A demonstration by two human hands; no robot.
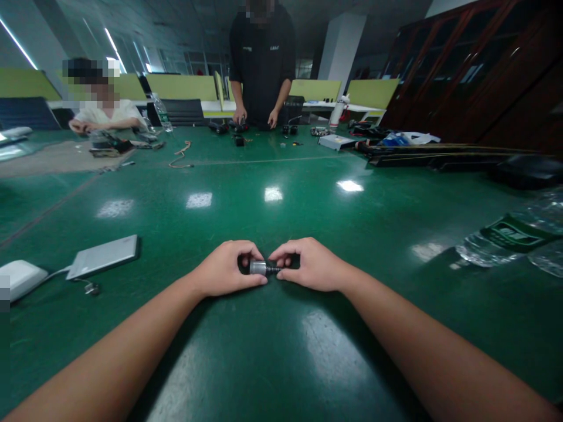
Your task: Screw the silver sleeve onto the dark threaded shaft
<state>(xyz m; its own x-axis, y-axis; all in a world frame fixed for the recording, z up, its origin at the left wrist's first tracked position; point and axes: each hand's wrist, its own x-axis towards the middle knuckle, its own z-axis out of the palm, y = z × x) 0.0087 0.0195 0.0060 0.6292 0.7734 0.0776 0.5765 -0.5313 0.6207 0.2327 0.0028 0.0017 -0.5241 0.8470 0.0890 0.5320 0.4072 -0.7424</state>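
Just above the green table, my left hand (231,268) is closed around a small grey metal cylinder (258,268), thumb below and fingers above. From the cylinder's right end sticks out a dark ridged shaft (271,269), perhaps threaded or wound like a spring. My right hand (310,265) pinches the far end of that shaft between thumb and fingers. Both hands face each other, fingertips close together. The fingers hide part of the cylinder and the shaft's tip.
A silver power bank (104,257) with a cable lies left, beside a white device (21,278). Large plastic bottles (505,234) lie at right. Across the green table (246,205), a standing person (263,64) and a seated person (109,111) handle items. Long dark strips (422,157) lie back right.
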